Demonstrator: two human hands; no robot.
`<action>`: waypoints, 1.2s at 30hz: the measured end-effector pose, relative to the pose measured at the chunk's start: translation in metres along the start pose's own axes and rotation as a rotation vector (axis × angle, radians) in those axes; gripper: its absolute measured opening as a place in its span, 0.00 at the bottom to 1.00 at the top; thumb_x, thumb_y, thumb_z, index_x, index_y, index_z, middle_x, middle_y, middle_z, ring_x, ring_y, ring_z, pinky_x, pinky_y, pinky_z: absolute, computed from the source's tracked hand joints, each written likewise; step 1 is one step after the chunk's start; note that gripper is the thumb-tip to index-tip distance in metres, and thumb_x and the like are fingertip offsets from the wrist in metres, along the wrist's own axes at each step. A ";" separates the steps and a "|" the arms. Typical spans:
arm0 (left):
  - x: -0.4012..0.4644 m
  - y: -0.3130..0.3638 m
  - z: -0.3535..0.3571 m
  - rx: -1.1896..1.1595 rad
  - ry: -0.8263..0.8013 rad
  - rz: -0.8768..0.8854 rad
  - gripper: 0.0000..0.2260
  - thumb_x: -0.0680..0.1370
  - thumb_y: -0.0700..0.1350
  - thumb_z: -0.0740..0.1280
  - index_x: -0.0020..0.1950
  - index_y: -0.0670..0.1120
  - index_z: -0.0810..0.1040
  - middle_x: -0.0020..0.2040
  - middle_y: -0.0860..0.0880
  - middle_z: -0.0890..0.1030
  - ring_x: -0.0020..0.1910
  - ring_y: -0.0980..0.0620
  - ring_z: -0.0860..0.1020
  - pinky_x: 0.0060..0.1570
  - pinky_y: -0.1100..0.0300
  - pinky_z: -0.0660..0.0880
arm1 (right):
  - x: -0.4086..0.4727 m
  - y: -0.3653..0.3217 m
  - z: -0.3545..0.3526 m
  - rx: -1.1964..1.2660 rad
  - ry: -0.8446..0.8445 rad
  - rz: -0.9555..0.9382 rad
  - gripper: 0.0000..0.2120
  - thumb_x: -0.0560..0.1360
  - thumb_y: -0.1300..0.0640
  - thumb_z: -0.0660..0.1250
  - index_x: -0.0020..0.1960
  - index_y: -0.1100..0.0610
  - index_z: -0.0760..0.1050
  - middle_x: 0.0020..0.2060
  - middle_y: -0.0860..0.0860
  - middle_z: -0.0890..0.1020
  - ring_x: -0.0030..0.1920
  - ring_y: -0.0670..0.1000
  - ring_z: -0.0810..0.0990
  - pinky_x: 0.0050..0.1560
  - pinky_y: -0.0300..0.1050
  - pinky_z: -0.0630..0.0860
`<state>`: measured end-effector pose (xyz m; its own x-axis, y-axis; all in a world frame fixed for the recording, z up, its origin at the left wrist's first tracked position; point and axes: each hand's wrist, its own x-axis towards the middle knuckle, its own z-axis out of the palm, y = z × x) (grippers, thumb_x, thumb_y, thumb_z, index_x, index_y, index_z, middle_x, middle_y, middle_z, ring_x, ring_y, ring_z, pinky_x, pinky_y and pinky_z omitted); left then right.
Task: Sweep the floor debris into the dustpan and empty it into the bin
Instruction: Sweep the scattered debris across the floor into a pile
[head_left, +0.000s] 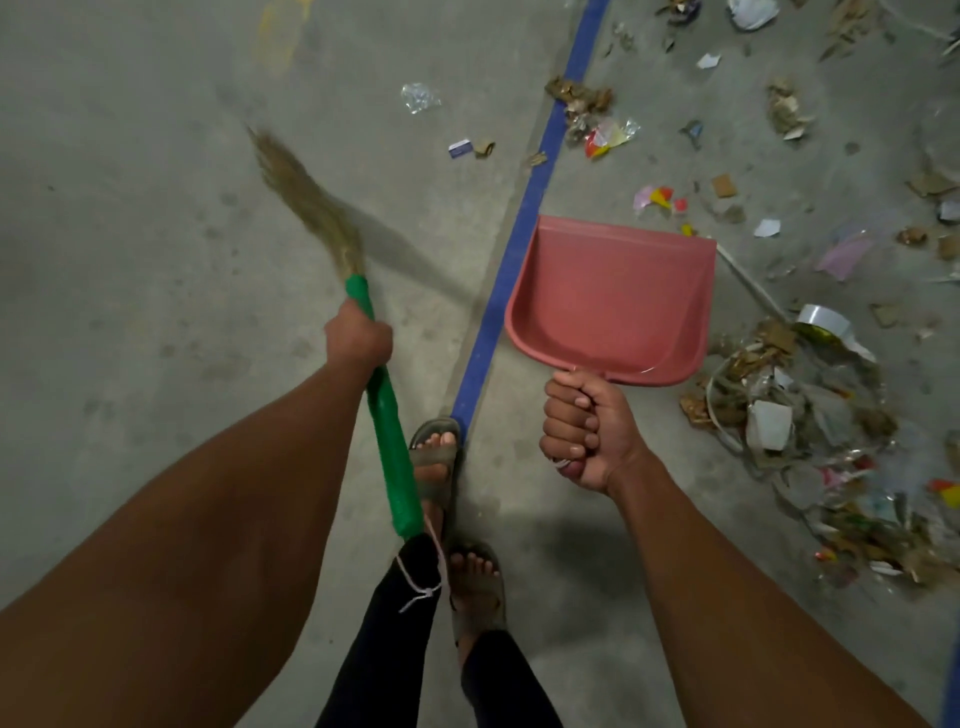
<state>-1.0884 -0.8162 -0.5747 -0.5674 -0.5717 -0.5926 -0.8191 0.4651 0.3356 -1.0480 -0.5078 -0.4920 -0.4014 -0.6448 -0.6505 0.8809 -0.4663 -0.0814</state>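
My left hand (358, 338) grips the green handle of a grass broom (387, 431); its blurred bristles (306, 197) point up and left over bare concrete. My right hand (584, 434) is curled round the handle of a red dustpan (610, 299), held above the floor with its pan facing up and holding nothing. Debris lies on the floor to the right: a dense pile of cardboard, plastic and paper (810, 431) and scattered scraps (592, 111) farther off. No bin is in view.
A blue tape line (519, 244) runs up the concrete floor between broom and dustpan. My sandalled feet (434, 462) stand at its near end. A roll of tape (823, 322) lies by the pile. A clear wrapper (420, 97) lies left of the line.
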 end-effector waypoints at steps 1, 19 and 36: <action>0.004 0.007 0.004 0.062 -0.026 0.076 0.18 0.79 0.44 0.65 0.68 0.42 0.72 0.58 0.38 0.79 0.52 0.37 0.82 0.54 0.46 0.82 | 0.003 -0.004 -0.002 0.001 0.011 -0.005 0.21 0.81 0.56 0.55 0.29 0.51 0.62 0.17 0.45 0.59 0.18 0.44 0.50 0.20 0.36 0.50; 0.041 0.040 -0.037 0.318 -0.133 0.830 0.28 0.82 0.42 0.63 0.82 0.44 0.59 0.76 0.41 0.68 0.60 0.35 0.78 0.59 0.43 0.78 | 0.067 -0.050 0.069 0.033 0.051 -0.071 0.20 0.81 0.56 0.56 0.30 0.51 0.60 0.18 0.45 0.58 0.17 0.44 0.52 0.21 0.36 0.49; 0.061 0.047 -0.022 0.471 -0.402 0.713 0.25 0.79 0.40 0.64 0.77 0.47 0.68 0.63 0.40 0.79 0.58 0.40 0.79 0.55 0.51 0.76 | 0.090 -0.039 0.068 0.054 0.091 -0.047 0.20 0.80 0.56 0.56 0.30 0.51 0.61 0.17 0.45 0.59 0.18 0.44 0.50 0.21 0.37 0.49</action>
<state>-1.1636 -0.8439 -0.5784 -0.7781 0.1876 -0.5995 -0.1223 0.8909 0.4375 -1.1352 -0.5884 -0.4959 -0.4150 -0.5653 -0.7129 0.8460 -0.5280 -0.0739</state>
